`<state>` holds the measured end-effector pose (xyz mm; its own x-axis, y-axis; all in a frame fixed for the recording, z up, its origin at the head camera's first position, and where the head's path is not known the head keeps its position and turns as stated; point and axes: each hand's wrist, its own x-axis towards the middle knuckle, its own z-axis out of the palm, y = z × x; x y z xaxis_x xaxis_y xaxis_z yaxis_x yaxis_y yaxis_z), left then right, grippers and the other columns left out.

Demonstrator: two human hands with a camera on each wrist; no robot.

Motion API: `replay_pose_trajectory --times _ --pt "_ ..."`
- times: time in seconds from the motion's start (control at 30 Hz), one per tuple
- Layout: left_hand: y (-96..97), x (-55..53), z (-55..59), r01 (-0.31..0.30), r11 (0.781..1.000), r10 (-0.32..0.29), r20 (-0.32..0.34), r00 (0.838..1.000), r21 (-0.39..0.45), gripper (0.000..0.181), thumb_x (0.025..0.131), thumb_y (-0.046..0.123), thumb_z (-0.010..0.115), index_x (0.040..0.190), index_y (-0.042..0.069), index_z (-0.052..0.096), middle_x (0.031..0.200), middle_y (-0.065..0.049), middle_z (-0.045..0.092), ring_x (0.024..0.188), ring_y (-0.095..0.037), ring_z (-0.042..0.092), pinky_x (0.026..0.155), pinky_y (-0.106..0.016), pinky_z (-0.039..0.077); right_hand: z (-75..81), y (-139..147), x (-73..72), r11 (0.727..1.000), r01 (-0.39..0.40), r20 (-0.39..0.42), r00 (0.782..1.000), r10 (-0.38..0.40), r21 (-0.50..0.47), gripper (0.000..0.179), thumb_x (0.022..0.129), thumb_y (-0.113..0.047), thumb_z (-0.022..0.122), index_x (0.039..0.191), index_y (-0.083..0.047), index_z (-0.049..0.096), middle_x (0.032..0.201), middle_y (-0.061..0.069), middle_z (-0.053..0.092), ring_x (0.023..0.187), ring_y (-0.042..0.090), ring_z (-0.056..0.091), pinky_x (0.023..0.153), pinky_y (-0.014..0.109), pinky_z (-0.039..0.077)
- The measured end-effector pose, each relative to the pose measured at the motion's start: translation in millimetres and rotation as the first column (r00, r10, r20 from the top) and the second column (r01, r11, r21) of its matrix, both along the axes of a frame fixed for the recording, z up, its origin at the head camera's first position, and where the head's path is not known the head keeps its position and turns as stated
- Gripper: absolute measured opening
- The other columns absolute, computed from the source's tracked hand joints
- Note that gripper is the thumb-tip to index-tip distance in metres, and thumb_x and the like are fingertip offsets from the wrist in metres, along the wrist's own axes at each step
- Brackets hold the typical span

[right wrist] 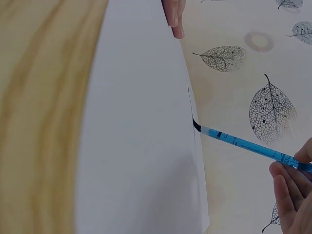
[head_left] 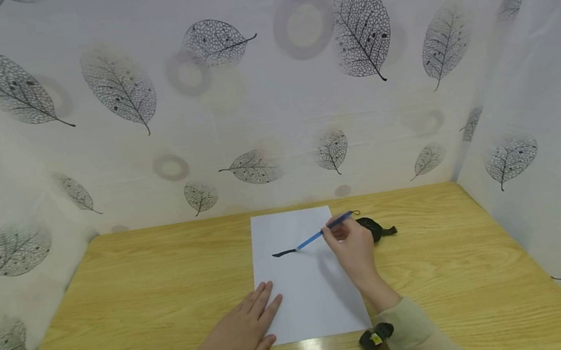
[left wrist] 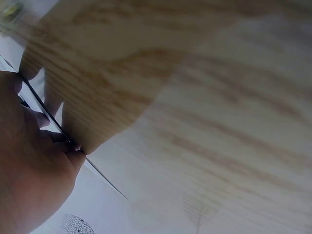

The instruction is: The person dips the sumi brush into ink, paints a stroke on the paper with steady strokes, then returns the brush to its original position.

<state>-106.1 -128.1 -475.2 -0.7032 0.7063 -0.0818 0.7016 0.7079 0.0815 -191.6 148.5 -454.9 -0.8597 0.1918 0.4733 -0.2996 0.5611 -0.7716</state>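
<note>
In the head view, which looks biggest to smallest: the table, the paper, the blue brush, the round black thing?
1. The table
2. The paper
3. The blue brush and round black thing, unranked: the brush looks longer, the other thicker but partly hidden.

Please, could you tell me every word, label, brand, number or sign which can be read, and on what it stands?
None can be read with certainty.
Blue brush: dark printed marks on the handle, too blurred to read.
Paper: one black stroke, no readable word.
Yellow patch on the black device: too small.
</note>
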Motion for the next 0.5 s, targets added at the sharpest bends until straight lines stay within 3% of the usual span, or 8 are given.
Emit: replay_pose_trajectory --times 0.5 --pt "-0.2 -0.8 -0.7 0.001 1.000 -0.001 0.018 1.000 0.005 0.064 0.112 0.044 0.044 0.165 0.010 0.038 0.175 -0.019 0.028 0.163 -0.033 0.030 0.129 -0.046 0.037 -4.0 18 0.1 0.999 0.049 0.028 0.998 -0.049 -0.005 0.008 0.091 -0.003 0.080 0.096 0.000 0.075 0.085 0.014 0.080 0.076 0.027 0.078 0.069 0.015 0.060"
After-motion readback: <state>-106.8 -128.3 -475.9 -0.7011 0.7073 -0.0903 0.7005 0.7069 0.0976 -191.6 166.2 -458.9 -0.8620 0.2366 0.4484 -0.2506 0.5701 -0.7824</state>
